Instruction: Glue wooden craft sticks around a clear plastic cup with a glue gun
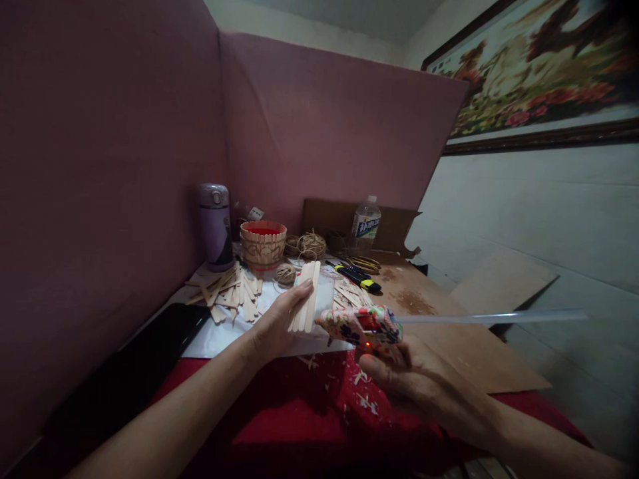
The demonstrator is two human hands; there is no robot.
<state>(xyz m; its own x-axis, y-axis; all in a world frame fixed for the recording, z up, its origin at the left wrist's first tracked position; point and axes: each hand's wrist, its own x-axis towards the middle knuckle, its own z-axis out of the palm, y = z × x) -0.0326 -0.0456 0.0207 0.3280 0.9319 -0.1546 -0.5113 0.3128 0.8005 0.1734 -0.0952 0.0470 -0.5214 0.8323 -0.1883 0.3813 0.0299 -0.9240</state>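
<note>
My left hand (282,316) grips a few pale craft sticks (310,299) side by side, with the thumb across their front; they stand nearly upright. A translucent container lies behind them. In my right hand (394,369) is a floral-patterned glue gun (357,326) with a small red light. Its nozzle points left and is close to the right edge of the sticks; whether it touches them I cannot tell. A long clear glue stick (494,318) sticks out of the gun's back to the right.
Loose sticks (227,291) lie on white paper, near a purple bottle (215,229), a stick-covered pot (263,246) and twine balls (312,245). Behind the gun are a cutter (357,277), pliers (366,263) and a plastic bottle (367,225). Brown cardboard (469,356) lies right; a black phone-like slab (174,339) left.
</note>
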